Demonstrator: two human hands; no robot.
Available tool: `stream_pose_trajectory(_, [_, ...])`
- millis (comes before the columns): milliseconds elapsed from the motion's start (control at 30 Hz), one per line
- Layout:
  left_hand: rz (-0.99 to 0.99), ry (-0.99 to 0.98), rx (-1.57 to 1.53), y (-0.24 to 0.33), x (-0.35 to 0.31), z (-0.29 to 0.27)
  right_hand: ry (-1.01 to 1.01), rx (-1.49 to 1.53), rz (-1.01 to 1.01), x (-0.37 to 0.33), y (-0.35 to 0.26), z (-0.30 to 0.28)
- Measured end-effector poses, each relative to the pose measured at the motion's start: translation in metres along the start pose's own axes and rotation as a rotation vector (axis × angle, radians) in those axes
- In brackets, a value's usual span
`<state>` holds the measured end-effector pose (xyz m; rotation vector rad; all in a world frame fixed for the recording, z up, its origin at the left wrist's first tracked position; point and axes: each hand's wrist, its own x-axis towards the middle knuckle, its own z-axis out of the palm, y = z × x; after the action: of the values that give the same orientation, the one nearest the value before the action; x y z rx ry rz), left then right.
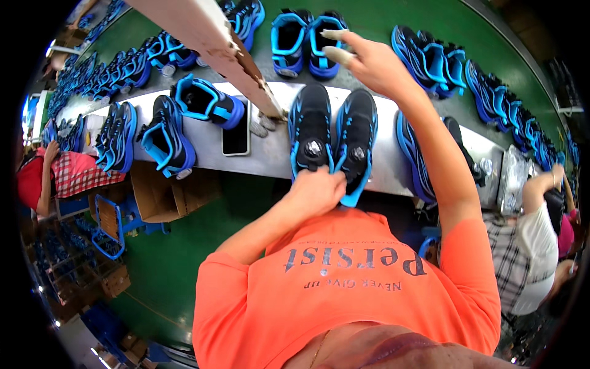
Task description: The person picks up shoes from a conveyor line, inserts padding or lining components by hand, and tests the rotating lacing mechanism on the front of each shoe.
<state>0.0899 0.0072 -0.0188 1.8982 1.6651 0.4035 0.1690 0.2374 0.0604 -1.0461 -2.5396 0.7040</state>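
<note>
A pair of black and blue sneakers stands in front of me on the metal bench, toes pointing away, each with a round dial on its tongue. My left hand (318,192) is closed at the collar of the left sneaker (311,120), its fingertips partly hidden. The right sneaker (356,123) stands close beside it. Farther off, my right hand (375,64) reaches over the green conveyor belt with fingers stretched out, pale covers on some fingertips. Those fingers hover at the opening of one sneaker (324,64) of another pair; its mate (289,46) stands to the left.
A white post (203,37) slants across the upper left. On the bench (267,154) lie a phone (236,132) and more sneakers (166,135). Rows of sneakers (424,58) line the belt (362,15). Co-workers sit at both sides; a cardboard box (160,194) stands below left.
</note>
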Motion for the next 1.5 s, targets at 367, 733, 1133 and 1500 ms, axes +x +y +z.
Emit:
stream_pose_trajectory(367, [0.073,-0.005,-0.005,-0.005,0.023,-0.026,0.034,-0.032,0.072,0.127,0.082,0.05])
stream_pose_trajectory(733, [0.022,0.945,0.156,-0.055,0.17,-0.091,0.241,0.371,-0.034,-0.043,0.051,-0.114])
stream_pose_trajectory(1133, [-0.122,0.283,-0.338,-0.056,-0.03,0.033,-0.22,0.082,-0.084,-0.213,-0.015,0.057])
stream_pose_trajectory(1500, [0.26,0.457,-0.061,-0.021,0.021,-0.018,0.126,-0.073,-0.118,-0.18,0.022,0.041])
